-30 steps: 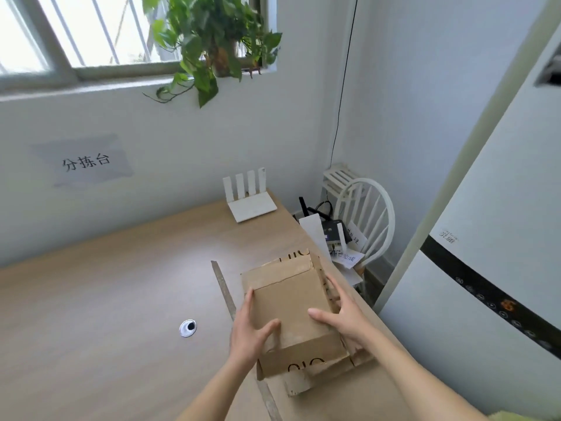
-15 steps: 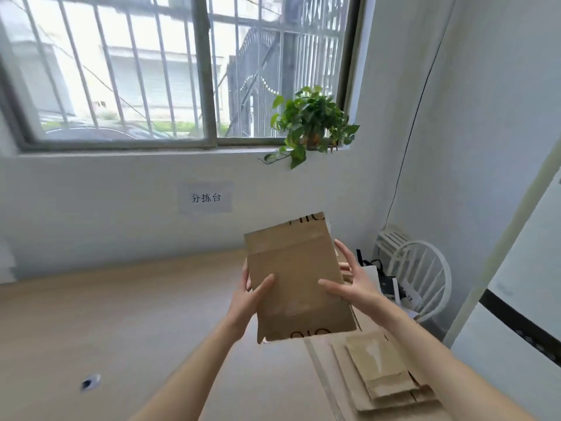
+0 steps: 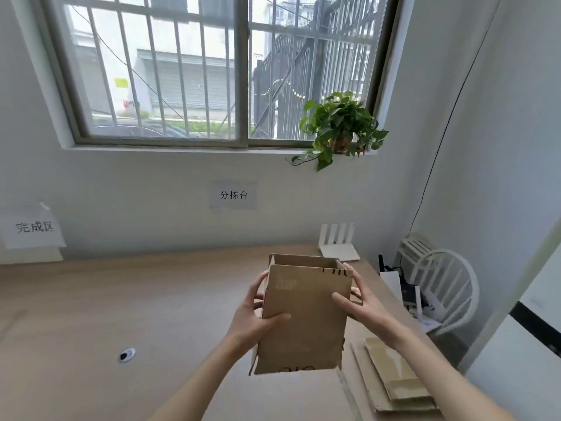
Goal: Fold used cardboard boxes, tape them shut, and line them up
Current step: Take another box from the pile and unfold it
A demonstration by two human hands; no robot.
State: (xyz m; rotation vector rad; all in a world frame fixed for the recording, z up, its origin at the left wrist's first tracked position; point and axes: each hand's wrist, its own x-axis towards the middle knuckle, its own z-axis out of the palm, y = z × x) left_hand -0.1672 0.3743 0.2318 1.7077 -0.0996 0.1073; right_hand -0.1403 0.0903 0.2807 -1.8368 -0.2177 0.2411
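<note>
A brown cardboard box with black lettering hangs in the air above the wooden table. It is partly spread open, so its top shows a rectangular hollow. My left hand grips its left side with the thumb across the front face. My right hand holds the right side, thumb on the front and fingers behind. A stack of flattened cardboard boxes lies on the table at the lower right.
A white router stands at the table's back right. A small round item lies on the table at left. A white chair with papers stands right of the table. A potted plant sits on the windowsill.
The box came up off the stack on the table into the air. It was flat before and is now spread open at the top. Both hands kept hold of it.
</note>
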